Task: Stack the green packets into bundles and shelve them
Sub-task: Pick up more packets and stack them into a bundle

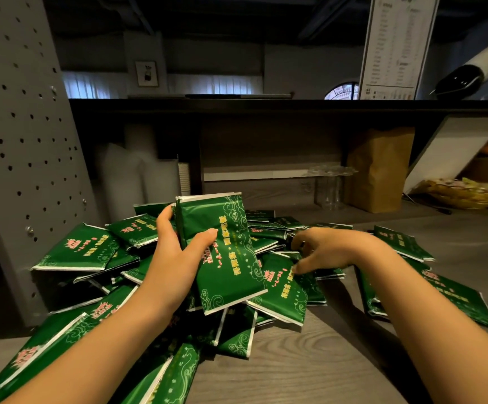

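Bundle (225, 258), one, sits gripped in left hand (175, 258).

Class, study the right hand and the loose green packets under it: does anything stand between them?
Nothing visible does. The right hand hovers directly over the pile of green packets, thumb touching a top packet. The left hand holds its bundle off to one side.

Your left hand (175, 258) grips a bundle (225, 225), thumb across its front. Your right hand (333, 252) reaches palm down, fingers curled; whether it pinches anything is unclear.
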Action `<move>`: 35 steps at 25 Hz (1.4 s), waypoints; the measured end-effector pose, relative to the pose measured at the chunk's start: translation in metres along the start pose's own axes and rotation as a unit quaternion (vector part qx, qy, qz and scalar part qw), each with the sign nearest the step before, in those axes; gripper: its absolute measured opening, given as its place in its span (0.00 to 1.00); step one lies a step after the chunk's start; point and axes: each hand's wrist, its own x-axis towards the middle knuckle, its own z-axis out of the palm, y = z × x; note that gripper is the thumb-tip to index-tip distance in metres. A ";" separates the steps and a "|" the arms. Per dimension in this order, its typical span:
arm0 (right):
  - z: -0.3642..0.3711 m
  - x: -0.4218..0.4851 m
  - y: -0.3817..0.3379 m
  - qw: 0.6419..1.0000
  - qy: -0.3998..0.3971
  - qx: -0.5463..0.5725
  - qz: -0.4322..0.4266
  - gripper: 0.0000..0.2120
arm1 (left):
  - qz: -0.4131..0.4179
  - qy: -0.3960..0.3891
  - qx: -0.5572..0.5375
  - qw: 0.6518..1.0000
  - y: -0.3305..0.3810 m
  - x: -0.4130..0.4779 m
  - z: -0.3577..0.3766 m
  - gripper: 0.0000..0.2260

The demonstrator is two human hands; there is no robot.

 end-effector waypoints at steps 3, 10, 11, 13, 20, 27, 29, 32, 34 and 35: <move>-0.001 -0.005 -0.005 0.997 -0.066 -0.028 0.032 0.32 | 0.000 0.002 0.000 1.000 0.001 0.001 -0.001 0.28; -0.003 -0.007 -0.001 0.995 0.011 0.103 0.006 0.36 | 0.001 0.001 -0.007 1.000 0.000 0.000 -0.001 0.29; -0.004 -0.007 -0.001 0.988 0.029 0.154 -0.006 0.34 | 0.003 0.000 -0.008 1.000 0.000 0.000 -0.001 0.29; -0.007 -0.003 0.000 0.958 0.082 0.269 -0.052 0.21 | 0.007 0.000 -0.010 1.000 0.001 -0.001 -0.001 0.29; -0.007 -0.005 -0.018 0.732 0.196 0.635 -0.152 0.05 | 0.009 0.006 0.003 1.000 0.000 0.000 -0.001 0.28; 0.018 -0.012 -0.064 0.750 0.188 0.602 -0.201 0.07 | 0.004 -0.001 0.010 1.000 -0.006 0.006 -0.001 0.28; 0.034 -0.008 -0.079 0.756 0.232 0.574 -0.214 0.08 | -0.004 0.006 -0.020 1.000 -0.008 0.008 0.000 0.26; 0.051 -0.007 -0.094 0.748 0.260 0.568 -0.227 0.11 | -0.018 0.025 -0.049 0.998 -0.012 0.007 0.003 0.24; 0.059 -0.008 -0.101 0.745 0.254 0.565 -0.247 0.15 | -0.024 0.027 -0.063 0.997 -0.012 0.004 0.005 0.29; 0.062 -0.009 -0.103 0.747 0.249 0.562 -0.253 0.18 | -0.026 0.017 -0.072 0.997 -0.012 0.002 0.006 0.36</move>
